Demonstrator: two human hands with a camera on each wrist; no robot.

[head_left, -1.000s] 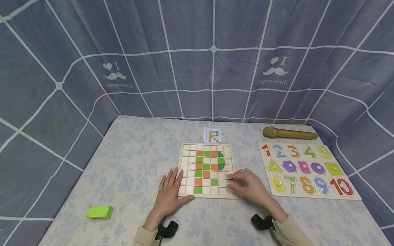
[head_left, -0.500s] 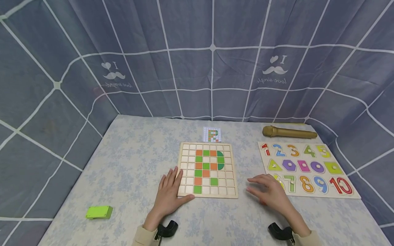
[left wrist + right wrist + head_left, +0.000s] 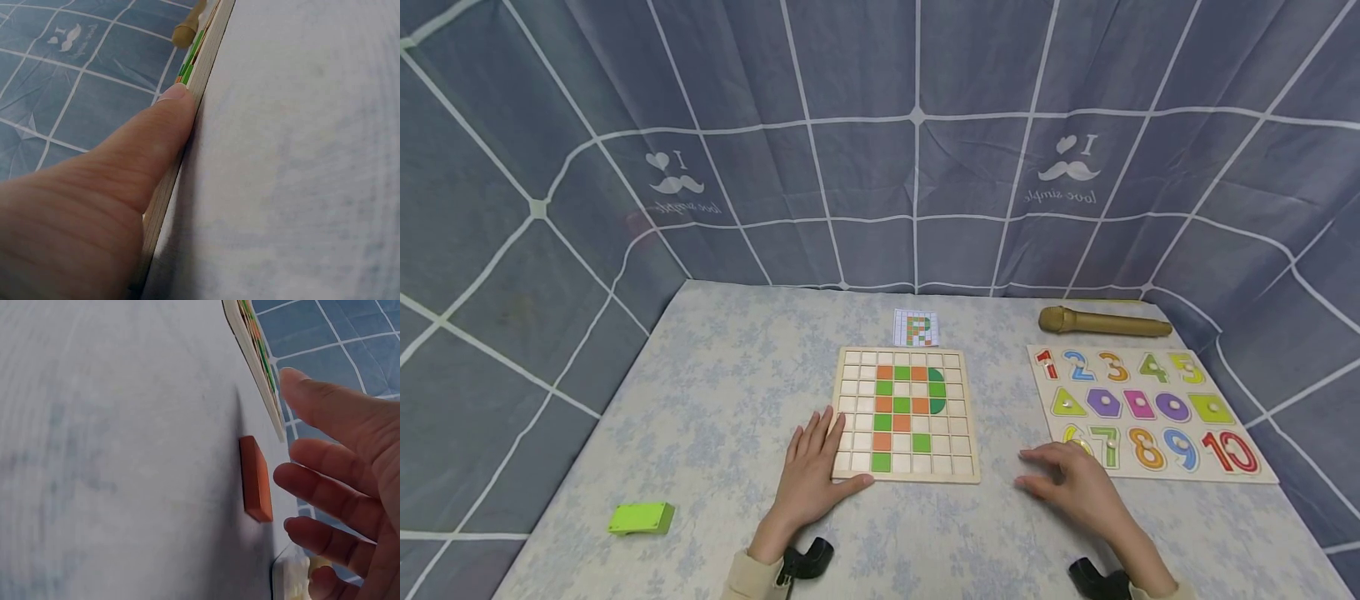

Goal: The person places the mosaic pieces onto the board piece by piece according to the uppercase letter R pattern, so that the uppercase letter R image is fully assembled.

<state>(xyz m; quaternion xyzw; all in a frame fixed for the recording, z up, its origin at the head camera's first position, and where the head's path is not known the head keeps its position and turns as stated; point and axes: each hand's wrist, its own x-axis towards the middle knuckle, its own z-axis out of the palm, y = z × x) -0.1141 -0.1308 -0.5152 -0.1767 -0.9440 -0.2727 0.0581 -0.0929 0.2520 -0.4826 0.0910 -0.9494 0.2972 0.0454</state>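
A wooden grid board [image 3: 961, 471] lies mid-table, with orange, green and rounded dark-green tiles [image 3: 883, 421] set in it in a letter-like pattern. My left hand [image 3: 812, 483] rests flat over the board's left edge, thumb along its front edge; the left wrist view shows the thumb [image 3: 156, 134] against the wooden rim. Right of the board, my right hand [image 3: 1078, 487] hovers over the cloth with loosely bent, parted fingers and nothing between them. In the right wrist view an orange tile [image 3: 255, 480] sits on the cloth under that hand, apart from the fingers; the head view hides it.
A small printed pattern card [image 3: 916, 328] lies behind the board. To the right is a number and shape puzzle board [image 3: 1150, 478], with a gold microphone [image 3: 1105, 322] behind it. A bright green block [image 3: 642, 518] lies at the left. Grid-patterned curtains [image 3: 880, 167] enclose the table.
My right hand has left the board's right edge, moving right and toward me, and now hovers by the puzzle board's near-left corner. The left hand has stayed in place.
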